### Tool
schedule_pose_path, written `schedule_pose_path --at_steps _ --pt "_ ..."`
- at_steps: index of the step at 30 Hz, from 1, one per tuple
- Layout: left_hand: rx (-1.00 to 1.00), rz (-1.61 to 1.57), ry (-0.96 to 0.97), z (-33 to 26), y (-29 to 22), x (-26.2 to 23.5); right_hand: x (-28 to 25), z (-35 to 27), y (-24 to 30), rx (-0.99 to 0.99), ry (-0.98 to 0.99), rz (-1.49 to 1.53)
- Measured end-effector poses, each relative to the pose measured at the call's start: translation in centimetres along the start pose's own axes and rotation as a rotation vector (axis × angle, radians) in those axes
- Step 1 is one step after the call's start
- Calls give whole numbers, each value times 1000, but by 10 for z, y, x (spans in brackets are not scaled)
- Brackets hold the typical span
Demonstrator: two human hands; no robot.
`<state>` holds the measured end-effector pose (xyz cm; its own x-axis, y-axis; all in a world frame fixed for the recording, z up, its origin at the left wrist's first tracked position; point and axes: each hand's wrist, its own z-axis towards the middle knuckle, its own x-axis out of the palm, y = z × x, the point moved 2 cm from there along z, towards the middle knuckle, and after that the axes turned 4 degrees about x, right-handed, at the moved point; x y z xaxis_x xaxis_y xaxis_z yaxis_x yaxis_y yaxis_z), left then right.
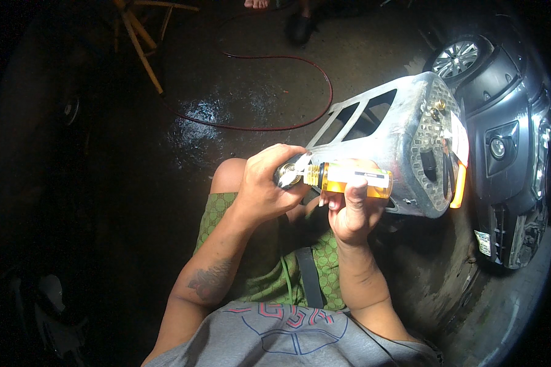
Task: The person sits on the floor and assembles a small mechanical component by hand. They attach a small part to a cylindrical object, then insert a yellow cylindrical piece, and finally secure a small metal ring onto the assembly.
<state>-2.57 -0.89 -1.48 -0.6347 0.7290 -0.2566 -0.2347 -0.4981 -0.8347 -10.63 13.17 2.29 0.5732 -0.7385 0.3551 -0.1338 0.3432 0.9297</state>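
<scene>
My left hand (269, 181) is closed around a round, shiny metal part (289, 174) with a dark side and a pale strip across its face. My right hand (354, 214) grips a clear amber bottle (358, 181) with a white label, its thumb along the near side. The bottle lies almost level, and its gold-coloured ribbed neck (312, 175) points left at the metal part. Whether the neck touches that part or sits in it, I cannot tell. Just beyond both hands is a worn grey metal housing (389, 137) with cut-out slots.
Brass fittings (438, 109) and an orange strip (459, 186) sit on the housing's dimpled end. A dark car (502, 147) stands at the right. Across the wet floor curls a red hose (275, 128). Yellow metal legs (142, 55) stand far left; another person's foot (256, 3) shows at the top.
</scene>
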Motion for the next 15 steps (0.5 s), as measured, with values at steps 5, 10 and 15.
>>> schedule_pose_path --at_steps 5,10,15 --pt "0 -11 5 1 0 0 -1 1 -1 5 -1 21" --pt "-32 -33 -6 1 -3 1 -2 8 -3 -12 -38 116" --pt "-151 -152 -24 2 -5 -4 -13 21 -4 154 -269 393"
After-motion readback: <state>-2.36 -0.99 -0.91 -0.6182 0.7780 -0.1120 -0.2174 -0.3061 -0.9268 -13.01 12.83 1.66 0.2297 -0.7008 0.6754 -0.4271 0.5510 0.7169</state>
